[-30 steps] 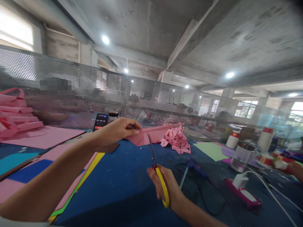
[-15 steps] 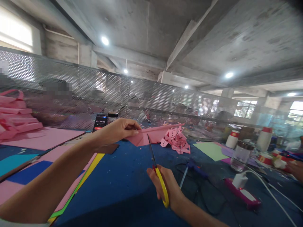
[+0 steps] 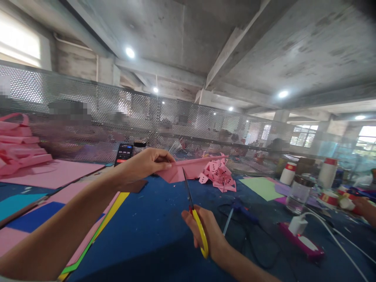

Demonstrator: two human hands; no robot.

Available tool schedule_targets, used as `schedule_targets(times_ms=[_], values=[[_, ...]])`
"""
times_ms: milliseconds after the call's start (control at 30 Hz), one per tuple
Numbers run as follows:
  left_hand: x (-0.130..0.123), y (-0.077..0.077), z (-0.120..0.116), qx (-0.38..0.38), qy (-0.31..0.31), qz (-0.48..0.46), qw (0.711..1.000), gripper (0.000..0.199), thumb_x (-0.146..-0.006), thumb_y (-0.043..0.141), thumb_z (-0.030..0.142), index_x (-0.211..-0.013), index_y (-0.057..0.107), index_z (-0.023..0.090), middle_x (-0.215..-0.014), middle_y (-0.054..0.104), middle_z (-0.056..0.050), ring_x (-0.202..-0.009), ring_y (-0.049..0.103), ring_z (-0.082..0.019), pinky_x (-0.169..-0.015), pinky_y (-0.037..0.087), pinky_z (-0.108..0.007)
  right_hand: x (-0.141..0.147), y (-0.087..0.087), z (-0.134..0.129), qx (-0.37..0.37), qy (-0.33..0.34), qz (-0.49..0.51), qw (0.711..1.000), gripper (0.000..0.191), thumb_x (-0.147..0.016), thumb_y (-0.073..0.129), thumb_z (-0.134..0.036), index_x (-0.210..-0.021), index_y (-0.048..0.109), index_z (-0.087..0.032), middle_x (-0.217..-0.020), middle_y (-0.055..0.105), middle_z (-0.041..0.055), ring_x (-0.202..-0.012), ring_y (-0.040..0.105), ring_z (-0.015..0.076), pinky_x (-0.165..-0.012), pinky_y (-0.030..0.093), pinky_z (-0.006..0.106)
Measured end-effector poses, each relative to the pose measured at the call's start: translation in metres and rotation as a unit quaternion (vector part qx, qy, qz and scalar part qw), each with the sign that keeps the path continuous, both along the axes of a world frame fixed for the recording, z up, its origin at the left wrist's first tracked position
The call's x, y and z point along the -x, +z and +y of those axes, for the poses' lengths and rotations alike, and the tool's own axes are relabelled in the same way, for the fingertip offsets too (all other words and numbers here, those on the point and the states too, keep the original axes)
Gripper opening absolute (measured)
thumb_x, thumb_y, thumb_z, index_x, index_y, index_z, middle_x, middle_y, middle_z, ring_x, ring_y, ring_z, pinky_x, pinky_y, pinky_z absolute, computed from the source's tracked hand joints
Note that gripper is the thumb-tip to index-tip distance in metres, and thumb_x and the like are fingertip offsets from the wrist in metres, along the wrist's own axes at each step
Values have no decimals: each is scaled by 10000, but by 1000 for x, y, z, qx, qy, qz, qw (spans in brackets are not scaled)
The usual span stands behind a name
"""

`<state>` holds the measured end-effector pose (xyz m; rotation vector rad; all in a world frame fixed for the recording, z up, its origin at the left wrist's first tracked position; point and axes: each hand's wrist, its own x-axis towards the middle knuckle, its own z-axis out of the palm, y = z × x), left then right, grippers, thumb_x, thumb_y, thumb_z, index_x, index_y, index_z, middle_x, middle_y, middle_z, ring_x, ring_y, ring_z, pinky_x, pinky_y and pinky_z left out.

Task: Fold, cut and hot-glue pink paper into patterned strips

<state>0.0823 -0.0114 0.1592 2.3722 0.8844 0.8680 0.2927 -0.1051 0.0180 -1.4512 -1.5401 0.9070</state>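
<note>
Between thumb and fingers, my left hand point(image 3: 155, 161) pinches the left end of a sheet of pink paper point(image 3: 188, 169), held just above the blue table. My right hand point(image 3: 207, 231) is closed around the yellow handles of a pair of scissors point(image 3: 200, 231). Their dark blades point up and away, with the tips at the lower edge of the pink paper; whether they are cutting into it I cannot tell. Right of the sheet, and partly overlapping it, lies a heap of pink paper pieces with dark dots point(image 3: 219, 174).
Coloured paper sheets point(image 3: 35, 215) cover the left side, with stacked pink strips point(image 3: 23, 145) behind. A phone point(image 3: 123, 153) leans near the mesh partition point(image 3: 141, 113). To the right are a blue glue gun point(image 3: 245, 211), a glass jar point(image 3: 299, 194), a power strip point(image 3: 302, 241) and another person's hand point(image 3: 364, 207).
Almost nothing differs. Both hands, the pink paper and the scissors keep nearly the same positions, with only a slight shift of the view.
</note>
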Motion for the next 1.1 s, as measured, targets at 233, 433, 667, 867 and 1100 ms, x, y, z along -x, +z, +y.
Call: schedule_targets(times_ms=[233, 433, 667, 867, 1100], values=[[0, 2, -4, 39, 22, -20, 999, 315, -805, 635, 410, -1008, 700, 177, -914, 725, -47, -760, 645, -158, -620, 452, -232, 2, -7, 0, -6, 23, 20, 1000, 375, -887, 581, -546, -772, 458, -210, -472, 364, -107, -346, 384, 64, -328, 264, 156], [5, 6, 0, 16, 37, -41, 998, 312, -807, 621, 411, -1004, 692, 180, -796, 702, -18, -642, 597, -124, -579, 431, -236, 3, -14, 7, 46, -19, 9, 999, 287, -919, 534, -412, -721, 501, -207, -490, 392, -74, -364, 367, 83, -374, 310, 196], [11, 2, 1, -15, 22, -23, 999, 317, -815, 633, 435, -1000, 715, 191, -909, 728, -41, -785, 636, -156, -684, 466, -254, -32, 2, 21, -74, -19, -323, 943, 285, -849, 680, -423, -1011, 683, -189, -877, 738, 50, -758, 680, 189, -632, 426, 237], [37, 0, 6, 13, 50, 9, 999, 371, -832, 656, 425, -1110, 704, 184, -943, 731, -42, -781, 630, -165, -653, 455, -248, -59, 22, 77, -25, -24, -424, 905, 341, -918, 648, -400, -1182, 646, -184, -1223, 668, 113, -1115, 627, 254, -919, 463, 324], [58, -35, 29, 62, 34, 51, 996, 310, -831, 646, 407, -1053, 717, 204, -930, 728, -14, -834, 620, -175, -698, 463, -217, -68, 19, 144, 33, 39, -467, 883, 354, -967, 626, -352, -1269, 590, -171, -1267, 612, 94, -1075, 639, 239, -893, 560, 439]])
